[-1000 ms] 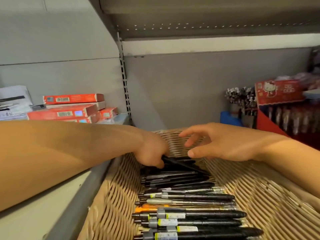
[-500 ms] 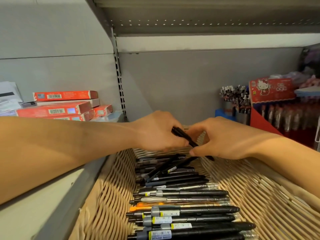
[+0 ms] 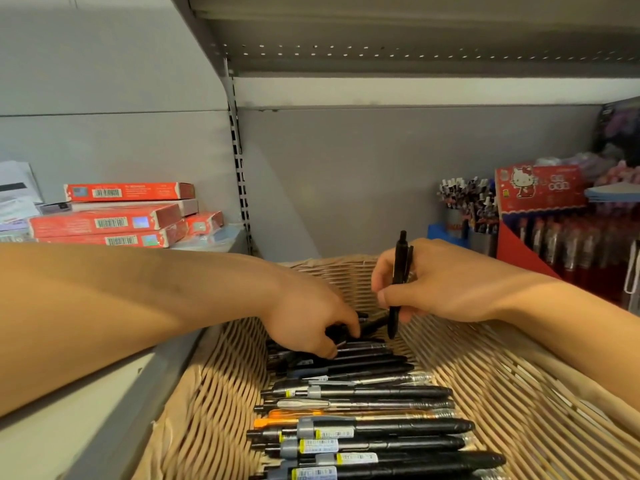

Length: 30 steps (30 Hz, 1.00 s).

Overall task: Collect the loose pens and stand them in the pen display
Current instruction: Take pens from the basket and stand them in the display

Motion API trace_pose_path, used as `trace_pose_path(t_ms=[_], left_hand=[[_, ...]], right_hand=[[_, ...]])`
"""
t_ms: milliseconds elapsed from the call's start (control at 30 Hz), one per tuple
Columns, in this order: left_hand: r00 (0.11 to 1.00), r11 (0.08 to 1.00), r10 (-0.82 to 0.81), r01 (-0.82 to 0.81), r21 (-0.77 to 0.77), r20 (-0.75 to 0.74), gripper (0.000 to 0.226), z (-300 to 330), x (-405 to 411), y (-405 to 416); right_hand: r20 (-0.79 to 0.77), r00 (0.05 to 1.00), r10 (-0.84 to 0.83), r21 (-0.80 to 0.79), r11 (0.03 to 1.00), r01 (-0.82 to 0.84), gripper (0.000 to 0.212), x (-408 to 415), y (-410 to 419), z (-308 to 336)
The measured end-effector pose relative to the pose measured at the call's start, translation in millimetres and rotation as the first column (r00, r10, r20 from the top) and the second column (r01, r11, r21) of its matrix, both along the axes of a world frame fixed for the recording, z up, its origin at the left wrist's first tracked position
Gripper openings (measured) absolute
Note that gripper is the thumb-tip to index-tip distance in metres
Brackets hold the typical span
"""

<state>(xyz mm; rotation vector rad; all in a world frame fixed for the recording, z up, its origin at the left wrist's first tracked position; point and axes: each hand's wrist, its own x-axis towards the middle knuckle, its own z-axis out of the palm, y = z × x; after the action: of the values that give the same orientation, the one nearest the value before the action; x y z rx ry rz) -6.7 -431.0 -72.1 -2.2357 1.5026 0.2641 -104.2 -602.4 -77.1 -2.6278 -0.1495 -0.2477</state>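
from the head view, a grey metal shelf bay surrounds the work, with a slotted upright [image 3: 239, 174] running down the back wall. to the left, a stack of red boxes [image 3: 114, 220] with barcode labels lies flat on the neighbouring shelf, beside some white papers [image 3: 15, 192] at the edge. to the right stands a red cartoon-cat display box [image 3: 540, 188] with packaged pens in front of it, and just left of that, metal cups [image 3: 464, 209] crammed with upright pens. both forearms reach in over the wicker basket [image 3: 519, 393], and the left forearm hides much of the shelf edge on that side.

the loose pens [image 3: 363, 410] lie side by side along the basket floor, mostly black barrels with grey clips and yellow-and-white barcode stickers; one orange pen [image 3: 284, 422] sits among them. the left hand [image 3: 308, 320] is down at the far end of the row, fingers curled around a dark pen [image 3: 370, 325] that lies there. the right hand [image 3: 440, 282] pinches a black retractable pen [image 3: 398, 282], held nearly upright, clicker at the top and tip pointing down over the pile. the two hands are near each other but apart.
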Motion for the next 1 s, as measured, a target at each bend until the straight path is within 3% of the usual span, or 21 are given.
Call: trace_pose_path(t_ms=[200,267,400,700,867,1000], left_hand=[[1.0,0.998,0.008,-0.006,0.07,-0.027,0.037,-3,-4,1],[1.0,1.0,-0.01,0.01,0.005,0.006,0.031,-2,-4,1],[1.0,0.962,0.026,-0.027,-0.27,-0.007,0.017,6,-3,0],[0.993,0.688,0.05,-0.113,-0.717,-0.108,0.013,11,5,0],[0.98,0.546,-0.026,-0.152,-0.824,-0.199,0.019,12,4,1],[0.983,0.448,-0.089,-0.106,-0.888,-0.162,0.023,13,2,2]], right_hand=[[-0.008,1.0,0.024,0.001,1.0,-0.024,0.01,1,1,0],[-0.004,1.0,0.022,0.009,1.0,-0.022,0.011,1,1,0],[-0.004,1.0,0.01,0.024,1.0,-0.01,0.025,0,0,0],[0.077,0.997,-0.026,0.039,0.999,0.023,0.038,-3,2,4],[0.022,0.999,-0.048,-0.025,0.999,0.048,0.038,-3,3,5],[-0.001,0.999,-0.037,-0.02,0.999,0.037,0.031,-6,6,7]])
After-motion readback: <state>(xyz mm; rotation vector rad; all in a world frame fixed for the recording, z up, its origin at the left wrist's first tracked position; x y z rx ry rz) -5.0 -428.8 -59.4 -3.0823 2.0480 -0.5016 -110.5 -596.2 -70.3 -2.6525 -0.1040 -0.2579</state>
